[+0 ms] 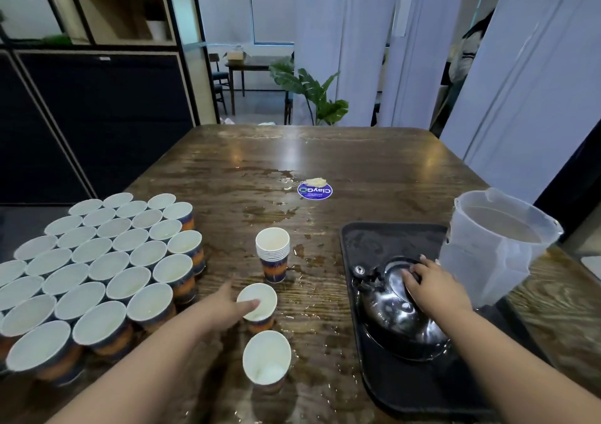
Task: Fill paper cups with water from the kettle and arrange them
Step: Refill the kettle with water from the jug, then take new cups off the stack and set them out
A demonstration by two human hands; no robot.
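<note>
Cups [97, 270] sit packed in rows far left of the kettle [401, 306], arranged already. Left hand [224, 306] pinches one loose cup [258, 305] by its rim, apparently steadying it for pouring. Right hand [432, 285] curls round the kettle's handle on the tray [406, 388].

Left side of wooden table [374, 163] blocked by packed block of paper cups [97, 261]. Centre lane narrowed by stack of cups [273, 254] and two single cups [258, 303] nearer front edge. Right side taken by black tray [390, 388] with kettle [400, 309]; plastic jug [491, 244] stood at tray's right edge. Far half of table left open, only round sticker [314, 191] and spilled water [276, 192] lying flat there.
</note>
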